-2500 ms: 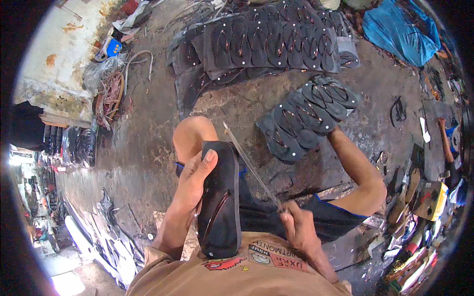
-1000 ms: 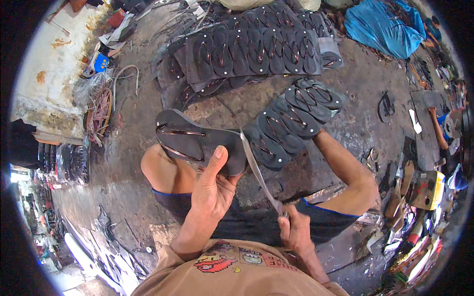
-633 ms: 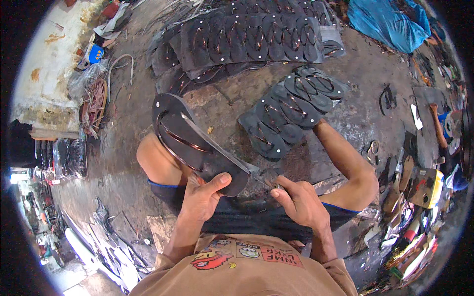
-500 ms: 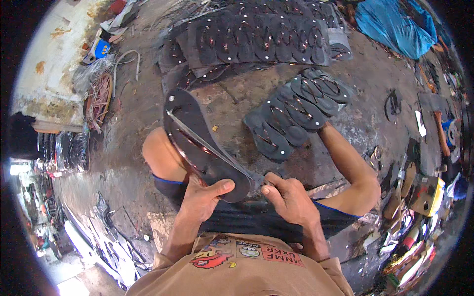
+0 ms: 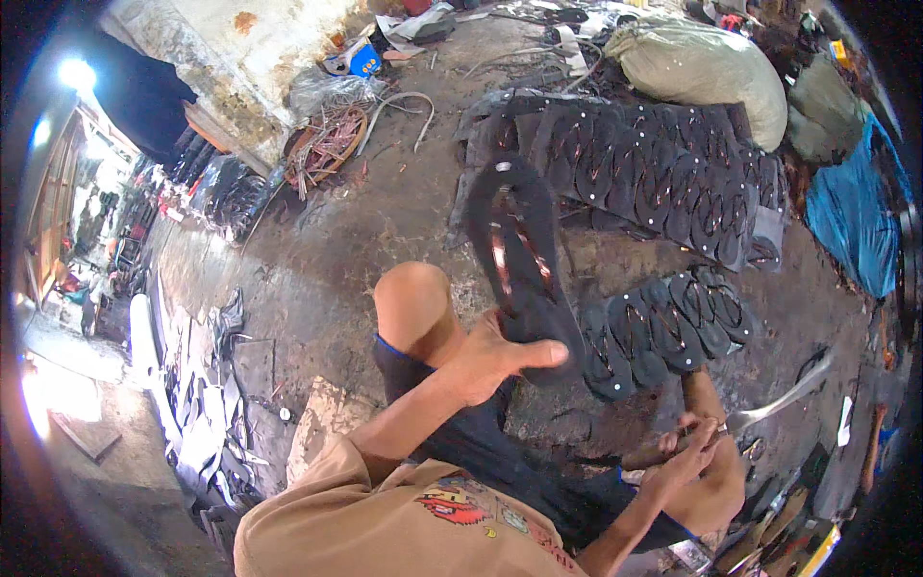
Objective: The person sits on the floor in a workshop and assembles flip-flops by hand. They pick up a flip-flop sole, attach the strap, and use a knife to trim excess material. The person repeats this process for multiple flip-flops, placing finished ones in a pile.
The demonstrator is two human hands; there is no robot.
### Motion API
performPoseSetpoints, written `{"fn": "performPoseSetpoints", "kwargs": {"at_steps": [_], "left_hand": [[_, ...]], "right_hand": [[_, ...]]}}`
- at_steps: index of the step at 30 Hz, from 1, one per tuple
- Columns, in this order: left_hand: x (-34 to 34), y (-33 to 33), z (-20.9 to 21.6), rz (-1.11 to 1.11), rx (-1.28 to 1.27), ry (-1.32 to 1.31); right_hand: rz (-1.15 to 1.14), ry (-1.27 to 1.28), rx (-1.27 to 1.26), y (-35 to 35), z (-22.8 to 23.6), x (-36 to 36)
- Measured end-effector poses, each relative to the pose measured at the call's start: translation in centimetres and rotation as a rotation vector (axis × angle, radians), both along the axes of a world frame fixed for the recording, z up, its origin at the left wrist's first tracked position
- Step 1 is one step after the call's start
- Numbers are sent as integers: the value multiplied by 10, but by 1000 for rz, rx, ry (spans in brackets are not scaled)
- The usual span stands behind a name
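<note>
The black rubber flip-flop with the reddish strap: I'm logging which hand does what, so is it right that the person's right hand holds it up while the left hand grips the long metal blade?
Not quite: the hands are swapped. In the head view, the left hand holds up the black rubber flip-flop with the reddish strap, and the right hand grips the long metal blade.

A black flip-flop (image 5: 524, 264) with a dark strap is held up, its heel end pinched in the left hand (image 5: 486, 361) and its toe pointing away. A long, thin metal blade (image 5: 779, 402) angles up to the right from the right hand (image 5: 685, 457).
</note>
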State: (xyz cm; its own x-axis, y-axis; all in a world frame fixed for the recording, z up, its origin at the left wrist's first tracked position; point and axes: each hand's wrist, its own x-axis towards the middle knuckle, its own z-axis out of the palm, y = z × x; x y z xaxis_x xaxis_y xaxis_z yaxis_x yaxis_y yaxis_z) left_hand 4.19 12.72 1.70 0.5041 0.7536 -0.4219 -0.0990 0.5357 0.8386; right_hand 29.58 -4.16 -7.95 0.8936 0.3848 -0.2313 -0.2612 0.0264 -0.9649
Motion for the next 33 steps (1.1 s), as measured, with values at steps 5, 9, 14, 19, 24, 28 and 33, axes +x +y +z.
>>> {"fn": "performPoseSetpoints", "kwargs": {"at_steps": [5, 9, 14, 19, 24, 28, 33], "left_hand": [[38, -36, 7, -487, 336, 248], [30, -36, -15, -433, 318, 209], [5, 7, -4, 147, 225, 151], [11, 123, -135, 590, 42, 97], [118, -52, -341, 337, -426, 480], [193, -78, -297, 288, -205, 593], [179, -42, -297, 572, -59, 857]], "right_hand": [[545, 76, 97, 8, 13, -40], [370, 47, 81, -4, -22, -61], [252, 71, -574, -17, 46, -2], [61, -338, -574, -76, 17, 96], [-6, -865, -780, -69, -38, 130], [103, -167, -979, -48, 65, 51], [244, 262, -400, -12, -10, -24]]}}
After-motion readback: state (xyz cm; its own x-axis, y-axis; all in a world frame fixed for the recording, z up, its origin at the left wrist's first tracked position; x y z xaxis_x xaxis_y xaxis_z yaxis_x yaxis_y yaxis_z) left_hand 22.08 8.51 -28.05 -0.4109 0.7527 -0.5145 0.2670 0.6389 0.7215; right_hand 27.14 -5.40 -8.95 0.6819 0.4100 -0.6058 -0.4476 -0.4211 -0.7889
